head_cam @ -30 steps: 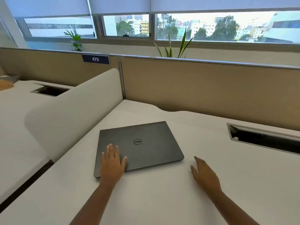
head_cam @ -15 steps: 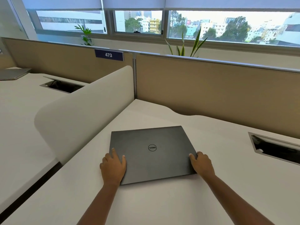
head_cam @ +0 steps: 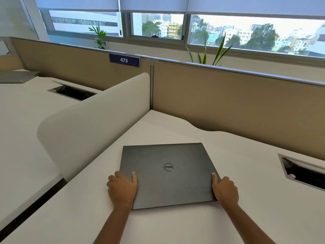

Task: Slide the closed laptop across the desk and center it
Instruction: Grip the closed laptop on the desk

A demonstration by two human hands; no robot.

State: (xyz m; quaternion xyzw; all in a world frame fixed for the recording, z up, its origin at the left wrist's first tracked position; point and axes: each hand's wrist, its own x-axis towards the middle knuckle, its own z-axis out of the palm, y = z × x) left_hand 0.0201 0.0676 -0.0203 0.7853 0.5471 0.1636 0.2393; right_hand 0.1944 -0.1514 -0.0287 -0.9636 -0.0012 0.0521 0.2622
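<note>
White desk (head_cam: 228, 217), lower frame | closed laptop (head_cam: 168, 175) being gripped at both side edges | left hand (head_cam: 122, 188), right hand (head_cam: 226, 189) being clamped on, thumbs on lid, likely for an even, straight slide

Laptop (head_cam: 168, 175) — shifted from lower left toward frame centre. Left hand (head_cam: 122, 188) — now curled on its left edge. Right hand (head_cam: 225, 189) — moved from desk to right edge.

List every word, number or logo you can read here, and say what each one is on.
"473": white digits on the dark blue sign fixed to the top of the tan partition.
"DELL": round logo on the lid of the closed laptop, seen upside down from here.
Nothing else is readable; any lettering on the buildings outside the window is too small to make out.
</note>
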